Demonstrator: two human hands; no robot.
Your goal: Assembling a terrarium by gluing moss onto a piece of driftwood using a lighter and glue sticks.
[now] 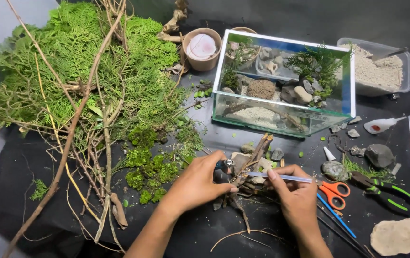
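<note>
Head view, looking straight down at the black table (262, 234), and both my hands are busy over a small bundle of driftwood twigs (252, 167). My left hand (198, 184) is curled shut around a little dark lighter (224, 165), I think; only its metal top peeks out by my thumb, so I can't be sure of it. My right hand (298, 193) pinches a thin clear stick (281, 177) between thumb and fingertips, held level, its far end touching the twigs just beside the lighter. The twig bundle lies on the table between my hands, in front of the glass tank (283, 83), with small grey stones (255, 152) tucked against it.

Just right of my right hand lie orange-handled scissors (334, 191), then black-and-green pliers (381, 191) and a flat tan rock (398, 236) near the table's edge. Clumps of moss (150, 172) sit left of my left hand, and beyond them a big heap of green conifer branches (76, 67). The tank holds sand, rocks and small plants. Behind it stand a brown cup (201, 48) and a plastic tub of sand (381, 69).
</note>
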